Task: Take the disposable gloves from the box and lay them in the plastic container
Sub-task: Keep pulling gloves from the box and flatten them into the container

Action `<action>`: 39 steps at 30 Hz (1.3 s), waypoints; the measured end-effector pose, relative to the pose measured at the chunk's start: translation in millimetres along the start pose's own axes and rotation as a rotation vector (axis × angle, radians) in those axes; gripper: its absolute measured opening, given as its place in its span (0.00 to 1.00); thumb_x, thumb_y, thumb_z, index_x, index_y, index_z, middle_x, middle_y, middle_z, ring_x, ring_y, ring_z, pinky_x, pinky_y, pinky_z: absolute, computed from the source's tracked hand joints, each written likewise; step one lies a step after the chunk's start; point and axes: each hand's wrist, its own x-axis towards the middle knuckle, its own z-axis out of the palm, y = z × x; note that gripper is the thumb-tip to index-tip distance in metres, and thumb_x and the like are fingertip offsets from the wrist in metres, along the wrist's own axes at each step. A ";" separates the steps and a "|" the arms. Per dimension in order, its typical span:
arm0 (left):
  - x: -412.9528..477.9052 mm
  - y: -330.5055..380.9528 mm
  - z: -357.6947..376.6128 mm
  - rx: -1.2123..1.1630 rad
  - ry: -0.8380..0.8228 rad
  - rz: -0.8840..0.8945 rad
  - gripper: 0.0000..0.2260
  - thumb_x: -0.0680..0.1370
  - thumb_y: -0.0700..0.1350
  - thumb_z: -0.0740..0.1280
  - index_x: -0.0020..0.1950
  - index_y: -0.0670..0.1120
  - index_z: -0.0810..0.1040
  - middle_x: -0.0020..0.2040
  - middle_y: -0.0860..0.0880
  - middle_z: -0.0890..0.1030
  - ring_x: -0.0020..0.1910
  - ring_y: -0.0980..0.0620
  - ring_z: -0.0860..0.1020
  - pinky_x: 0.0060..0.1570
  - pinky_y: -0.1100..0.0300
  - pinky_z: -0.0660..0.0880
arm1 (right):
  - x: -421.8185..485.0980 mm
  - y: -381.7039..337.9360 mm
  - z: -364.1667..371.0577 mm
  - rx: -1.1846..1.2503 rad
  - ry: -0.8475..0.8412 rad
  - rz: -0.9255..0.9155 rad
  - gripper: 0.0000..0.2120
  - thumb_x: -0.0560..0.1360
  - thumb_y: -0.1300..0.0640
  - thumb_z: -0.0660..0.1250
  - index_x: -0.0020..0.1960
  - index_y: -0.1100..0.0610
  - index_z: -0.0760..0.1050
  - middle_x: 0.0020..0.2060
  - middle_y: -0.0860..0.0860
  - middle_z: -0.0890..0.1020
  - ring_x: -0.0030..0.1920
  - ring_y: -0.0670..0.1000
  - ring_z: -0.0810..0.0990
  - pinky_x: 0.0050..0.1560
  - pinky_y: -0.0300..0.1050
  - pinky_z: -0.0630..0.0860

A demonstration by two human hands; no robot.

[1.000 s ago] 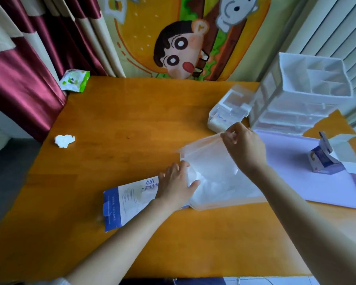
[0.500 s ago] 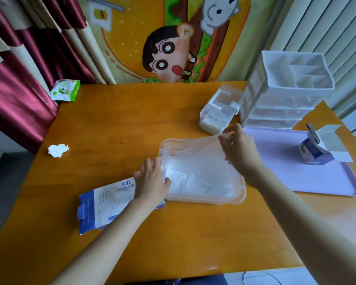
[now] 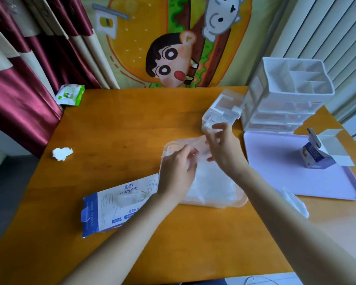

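Observation:
The blue and white glove box (image 3: 119, 208) lies flat on the orange table, its opening showing crumpled gloves. To its right sits the clear plastic container (image 3: 242, 200) with a stack of translucent gloves (image 3: 214, 186) inside. Over the container's far end, a thin clear glove (image 3: 200, 146) is stretched between my hands. My left hand (image 3: 177, 171) pinches its left part with curled fingers. At its right end, my right hand (image 3: 222, 149) pinches it between fingertips. Motion blur hides the exact finger contact.
A lilac tray (image 3: 286, 182) with an open small blue carton (image 3: 317, 157) lies to the right. Behind stand a white drawer organiser (image 3: 286, 99) and a small clear box (image 3: 222, 114). A crumpled tissue (image 3: 62, 154) and a wipes pack (image 3: 70, 94) lie left.
My left hand has left the container's near-left corner and moved up to the glove at the far end. My right hand still holds the glove there.

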 end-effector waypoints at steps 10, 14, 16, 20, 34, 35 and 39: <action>34.6 20.8 -39.1 -0.605 -0.323 -0.303 0.09 0.79 0.37 0.61 0.42 0.46 0.77 0.30 0.57 0.76 0.35 0.62 0.75 0.42 0.74 0.70 | 10.5 27.3 -37.5 -0.004 -0.439 -0.258 0.23 0.65 0.45 0.72 0.55 0.55 0.75 0.51 0.54 0.81 0.54 0.51 0.79 0.53 0.40 0.75; 39.9 13.9 -43.0 -0.602 -0.229 -0.385 0.09 0.80 0.39 0.61 0.45 0.48 0.78 0.33 0.51 0.76 0.38 0.55 0.74 0.39 0.69 0.69 | 15.2 34.6 -47.1 0.004 -0.402 -0.147 0.24 0.68 0.43 0.71 0.39 0.66 0.74 0.32 0.58 0.75 0.33 0.56 0.71 0.38 0.45 0.66; 39.4 5.7 -40.1 -0.540 -0.150 -0.438 0.09 0.80 0.39 0.60 0.45 0.47 0.78 0.37 0.49 0.77 0.39 0.56 0.73 0.37 0.71 0.69 | 20.3 37.2 -55.6 -0.012 -0.382 -0.092 0.17 0.72 0.48 0.70 0.37 0.62 0.74 0.30 0.48 0.75 0.33 0.47 0.70 0.36 0.42 0.64; 35.1 -11.6 -25.9 -0.357 -0.105 -0.500 0.06 0.80 0.40 0.61 0.47 0.40 0.77 0.39 0.48 0.79 0.39 0.54 0.76 0.40 0.63 0.72 | 32.2 39.3 -59.7 -0.040 -0.326 -0.061 0.10 0.76 0.56 0.67 0.42 0.63 0.75 0.35 0.49 0.84 0.35 0.42 0.80 0.41 0.34 0.73; 19.3 -55.5 18.3 0.869 -0.337 0.000 0.15 0.79 0.37 0.59 0.66 0.45 0.67 0.52 0.49 0.81 0.57 0.48 0.70 0.51 0.56 0.61 | 56.7 110.4 19.3 -0.995 -0.342 -0.347 0.19 0.80 0.45 0.56 0.64 0.56 0.65 0.47 0.55 0.82 0.43 0.59 0.81 0.35 0.47 0.70; 20.8 -55.8 20.4 0.896 -0.385 0.008 0.20 0.77 0.35 0.60 0.69 0.43 0.65 0.54 0.48 0.81 0.61 0.47 0.69 0.54 0.55 0.61 | 56.2 113.2 24.5 -1.025 -0.370 -0.370 0.19 0.81 0.46 0.55 0.66 0.57 0.63 0.47 0.55 0.82 0.43 0.59 0.81 0.35 0.47 0.70; 21.8 -53.6 27.3 1.028 -0.504 0.060 0.25 0.69 0.36 0.71 0.66 0.42 0.70 0.53 0.47 0.81 0.59 0.45 0.73 0.57 0.56 0.66 | 53.3 121.8 35.3 -1.155 -0.426 -0.478 0.21 0.82 0.47 0.52 0.69 0.58 0.59 0.51 0.54 0.81 0.47 0.57 0.82 0.35 0.46 0.67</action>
